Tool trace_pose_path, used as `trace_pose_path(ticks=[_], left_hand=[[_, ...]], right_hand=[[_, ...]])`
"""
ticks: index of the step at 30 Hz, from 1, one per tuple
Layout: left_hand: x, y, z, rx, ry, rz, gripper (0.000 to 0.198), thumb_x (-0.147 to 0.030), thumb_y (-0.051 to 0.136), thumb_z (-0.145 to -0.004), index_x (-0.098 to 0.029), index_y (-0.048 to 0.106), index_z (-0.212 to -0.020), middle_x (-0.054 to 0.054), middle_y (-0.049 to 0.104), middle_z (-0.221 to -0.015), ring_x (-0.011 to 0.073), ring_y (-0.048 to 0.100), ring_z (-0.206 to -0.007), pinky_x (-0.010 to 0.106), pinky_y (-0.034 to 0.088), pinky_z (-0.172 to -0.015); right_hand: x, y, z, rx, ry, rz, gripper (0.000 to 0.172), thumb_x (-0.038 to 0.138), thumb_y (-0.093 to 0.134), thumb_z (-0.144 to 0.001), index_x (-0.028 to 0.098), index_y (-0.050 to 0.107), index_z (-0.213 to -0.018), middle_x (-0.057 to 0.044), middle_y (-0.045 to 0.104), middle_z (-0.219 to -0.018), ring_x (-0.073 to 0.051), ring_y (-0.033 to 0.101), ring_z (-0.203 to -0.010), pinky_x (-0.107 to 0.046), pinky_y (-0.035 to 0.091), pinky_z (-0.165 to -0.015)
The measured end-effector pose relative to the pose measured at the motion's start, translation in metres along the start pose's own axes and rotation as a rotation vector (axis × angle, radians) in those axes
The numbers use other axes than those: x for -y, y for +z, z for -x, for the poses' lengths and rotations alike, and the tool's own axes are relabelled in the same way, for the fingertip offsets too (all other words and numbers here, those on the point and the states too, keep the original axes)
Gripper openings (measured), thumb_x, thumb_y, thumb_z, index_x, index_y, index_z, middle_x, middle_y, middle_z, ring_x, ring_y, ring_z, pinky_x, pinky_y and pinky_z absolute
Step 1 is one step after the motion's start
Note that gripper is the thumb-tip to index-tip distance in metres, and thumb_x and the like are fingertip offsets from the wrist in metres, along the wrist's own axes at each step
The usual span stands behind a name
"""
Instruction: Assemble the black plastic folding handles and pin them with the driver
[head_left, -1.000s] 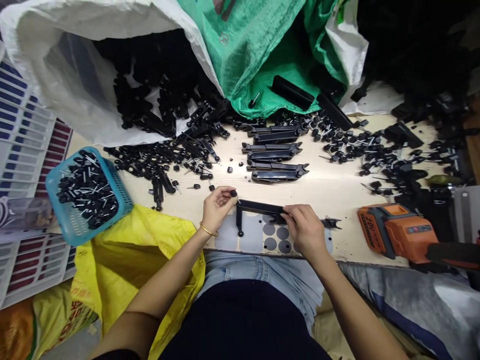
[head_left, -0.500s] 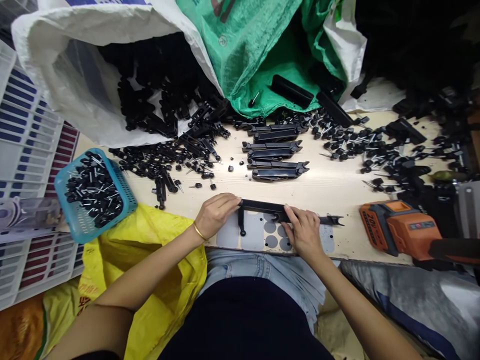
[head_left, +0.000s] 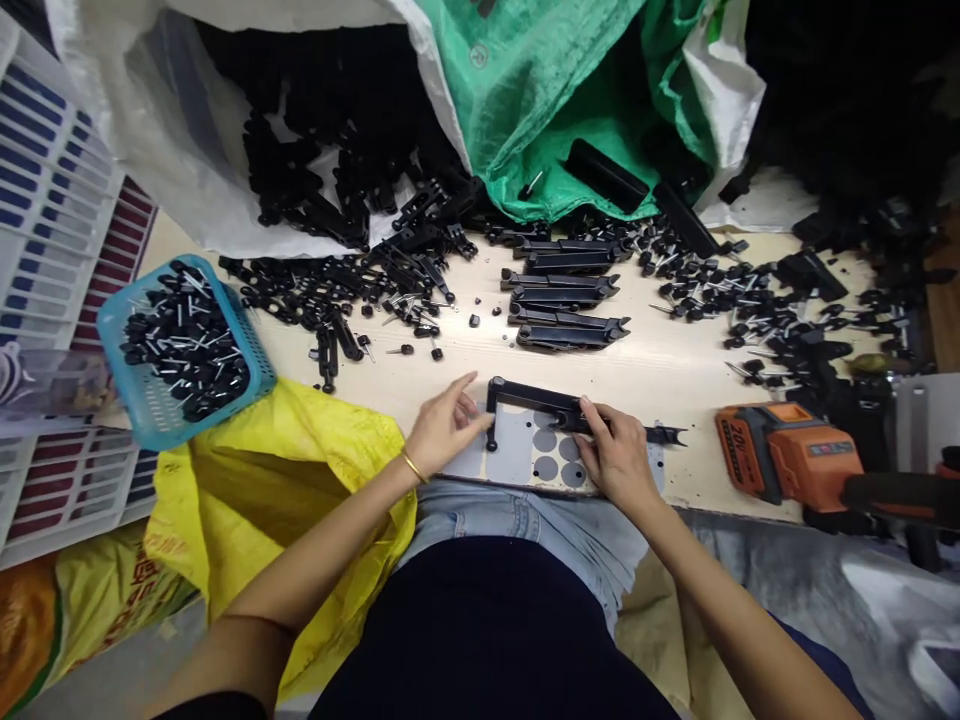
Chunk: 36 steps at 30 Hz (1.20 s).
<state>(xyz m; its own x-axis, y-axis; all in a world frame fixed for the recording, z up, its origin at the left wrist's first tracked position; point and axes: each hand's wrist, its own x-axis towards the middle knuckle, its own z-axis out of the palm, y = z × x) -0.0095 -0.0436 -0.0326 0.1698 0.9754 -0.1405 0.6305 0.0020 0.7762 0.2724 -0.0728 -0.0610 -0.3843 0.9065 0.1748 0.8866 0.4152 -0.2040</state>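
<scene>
In front of me a black jointed plastic arm (head_left: 529,394) lies over a grey patterned sheet (head_left: 517,455) at the table's front edge. Its short end link hangs down at the left, and a forked end sticks out at the right. My right hand (head_left: 619,450) grips the arm near its right part, thumb below and fingers on top. Just left of the short link is my left hand (head_left: 444,425), fingers apart and nothing in it. Farther back lie several similar folded black arms (head_left: 570,335) in a stack of rows.
A blue basket (head_left: 262,375) of black-headed screws stands left, above a yellow bag (head_left: 352,420). Loose black links (head_left: 330,290) spill from a white sack (head_left: 150,190). Behind is a green sack (head_left: 525,130). Black-headed screws (head_left: 697,280) and an orange-battery power tool (head_left: 810,460) are at right.
My left hand has let go of the black arm's left end and opened beside it. The short link now hangs closer to that hand. The view has shifted slightly.
</scene>
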Motion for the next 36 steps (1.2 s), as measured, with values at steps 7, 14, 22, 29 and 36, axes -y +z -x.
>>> trace_pose_path(ticks=[7, 14, 22, 29, 36], left_hand=[[-0.007, 0.037, 0.01, 0.103, -0.175, -0.138, 0.066, -0.028, 0.055, -0.082, -0.015, 0.028, -0.141, -0.001, 0.065, -0.07, 0.0171, 0.063, -0.065, 0.028, 0.05, -0.066], [0.0, 0.037, 0.007, 0.075, -0.15, -0.096, 0.066, -0.025, 0.05, -0.082, -0.011, 0.025, -0.141, 0.007, 0.069, -0.088, 0.019, 0.066, -0.073, 0.03, 0.052, -0.07], [-0.009, 0.049, -0.002, 0.069, -0.218, -0.046, 0.065, -0.023, 0.047, -0.083, -0.008, 0.022, -0.142, 0.013, 0.068, -0.103, 0.0231, 0.067, -0.083, 0.032, 0.052, -0.072], [-0.004, 0.039, -0.008, 0.191, -0.175, -0.078, 0.07, -0.025, 0.048, -0.083, -0.006, 0.018, -0.143, 0.009, 0.071, -0.087, 0.0226, 0.068, -0.072, 0.032, 0.052, -0.067], [-0.009, 0.041, -0.008, 0.182, -0.187, -0.13, 0.072, -0.023, 0.048, -0.082, -0.005, 0.015, -0.143, 0.013, 0.07, -0.095, 0.0243, 0.068, -0.079, 0.034, 0.052, -0.071]], right_hand=[[0.054, -0.018, -0.065, 0.024, -0.231, -0.112, 0.067, 0.03, 0.05, -0.086, 0.027, 0.019, -0.145, -0.016, 0.039, -0.132, -0.03, 0.041, -0.12, -0.047, 0.039, -0.095], [0.056, 0.014, -0.089, 0.098, -0.302, -0.24, 0.07, 0.007, 0.042, -0.083, 0.026, 0.017, -0.145, -0.012, 0.051, -0.118, -0.023, 0.05, -0.104, -0.038, 0.046, -0.083], [0.055, 0.018, -0.086, 0.077, -0.269, -0.126, 0.075, 0.001, 0.038, -0.077, 0.031, 0.019, -0.143, -0.01, 0.048, -0.114, -0.024, 0.049, -0.099, -0.037, 0.045, -0.078], [0.055, 0.02, -0.084, 0.134, -0.239, 0.019, 0.066, 0.006, 0.043, -0.078, 0.03, 0.033, -0.139, -0.011, 0.05, -0.116, -0.025, 0.048, -0.1, -0.038, 0.044, -0.078], [0.053, 0.017, -0.085, 0.093, -0.187, -0.207, 0.075, 0.003, 0.041, -0.076, 0.029, 0.022, -0.144, -0.01, 0.049, -0.119, -0.023, 0.048, -0.105, -0.039, 0.046, -0.082]])
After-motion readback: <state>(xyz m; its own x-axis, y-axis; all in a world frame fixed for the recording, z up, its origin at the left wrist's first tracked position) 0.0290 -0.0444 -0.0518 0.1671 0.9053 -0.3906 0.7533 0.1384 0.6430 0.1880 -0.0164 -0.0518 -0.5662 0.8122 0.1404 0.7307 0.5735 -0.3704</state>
